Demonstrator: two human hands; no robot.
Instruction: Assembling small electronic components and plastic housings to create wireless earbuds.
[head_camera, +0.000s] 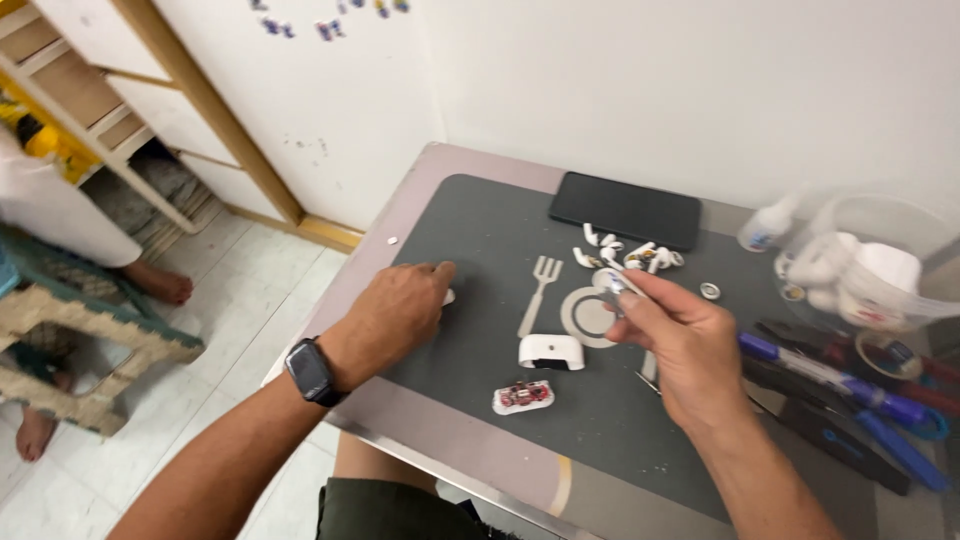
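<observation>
Clear tub (870, 262) at table's (420, 190) right edge holds white parts. Right hand (680, 340) pinches small white piece (618, 284); left hand (400, 310) presses flat on grey mat (480, 230), fingers covering sth white. Tiled floor (230, 290) below.

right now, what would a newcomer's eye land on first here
The two hands over the dark mat: the right hand pinches a small white earbud part, and the left hand presses flat near a small white piece. Between them sit a white case and a red circuit board.
</observation>
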